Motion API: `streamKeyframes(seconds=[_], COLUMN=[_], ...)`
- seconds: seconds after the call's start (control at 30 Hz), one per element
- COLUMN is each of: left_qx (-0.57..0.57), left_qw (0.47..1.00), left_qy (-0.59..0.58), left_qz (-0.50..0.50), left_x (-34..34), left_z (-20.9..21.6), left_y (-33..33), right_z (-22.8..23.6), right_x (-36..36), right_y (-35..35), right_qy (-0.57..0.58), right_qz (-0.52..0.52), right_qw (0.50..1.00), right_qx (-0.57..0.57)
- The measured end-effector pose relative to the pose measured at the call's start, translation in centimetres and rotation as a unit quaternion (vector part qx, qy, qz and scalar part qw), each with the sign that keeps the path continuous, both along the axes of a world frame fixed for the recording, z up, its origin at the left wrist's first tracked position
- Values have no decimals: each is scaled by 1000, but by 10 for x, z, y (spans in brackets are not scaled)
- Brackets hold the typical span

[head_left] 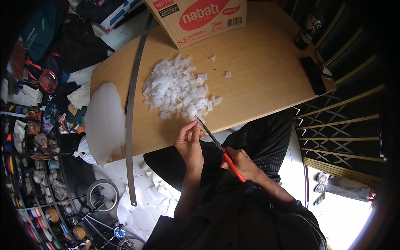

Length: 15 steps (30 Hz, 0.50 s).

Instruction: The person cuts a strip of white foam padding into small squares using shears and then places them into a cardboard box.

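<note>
Your right hand point(241, 163) is closed around the orange handles of the scissors point(217, 146). It sits just off the table's near edge, above your dark-trousered lap. The blades run up and to the left from that hand, and their tips reach the near edge of the table point(258, 62). The blades look nearly together, but you cannot tell whether they are fully shut.

Your left hand point(189, 139) is just left of the blades, at the same near edge. Its fingers are curled and its fingertips pinched together close to the blade tips. What they pinch is too small to make out.

The pile point(179, 88) of small white translucent pieces lies on the middle of the table. Its nearest pieces reach almost to the blade tips. A few loose pieces lie apart toward the far edge.

A long metal ruler point(131, 108) lies just left of the pile. It crosses the table from the far edge and overhangs the near edge. A white foam sheet point(104, 121) drapes over the left edge. A cardboard box point(196, 18) sits at the far edge. A black phone point(313, 75) lies at the right edge, with a dark bottle point(306, 33) beyond it near the far right corner. White scraps point(160, 183) lie on the floor below the near edge, left of your lap.
</note>
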<state>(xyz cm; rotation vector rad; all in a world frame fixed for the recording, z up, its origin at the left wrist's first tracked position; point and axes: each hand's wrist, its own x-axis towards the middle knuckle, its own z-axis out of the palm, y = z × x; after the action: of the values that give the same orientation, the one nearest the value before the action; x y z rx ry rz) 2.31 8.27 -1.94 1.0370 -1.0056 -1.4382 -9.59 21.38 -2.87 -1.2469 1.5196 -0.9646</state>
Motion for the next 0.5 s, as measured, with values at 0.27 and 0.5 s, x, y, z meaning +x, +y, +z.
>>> streamKeyframes(seconds=[0.27,0.5], left_qx=[-15,-49], left_qw=[999,997], left_qy=[-30,-52], left_qz=[-4,7], left_x=[0,1], left_z=[0,-6], left_y=[2,-2], right_z=[20,9], right_x=[-4,-7], right_y=[-5,-5], right_qy=[-64,-40], right_qz=[-24,-31], right_qw=[996,996], right_qx=[55,67])
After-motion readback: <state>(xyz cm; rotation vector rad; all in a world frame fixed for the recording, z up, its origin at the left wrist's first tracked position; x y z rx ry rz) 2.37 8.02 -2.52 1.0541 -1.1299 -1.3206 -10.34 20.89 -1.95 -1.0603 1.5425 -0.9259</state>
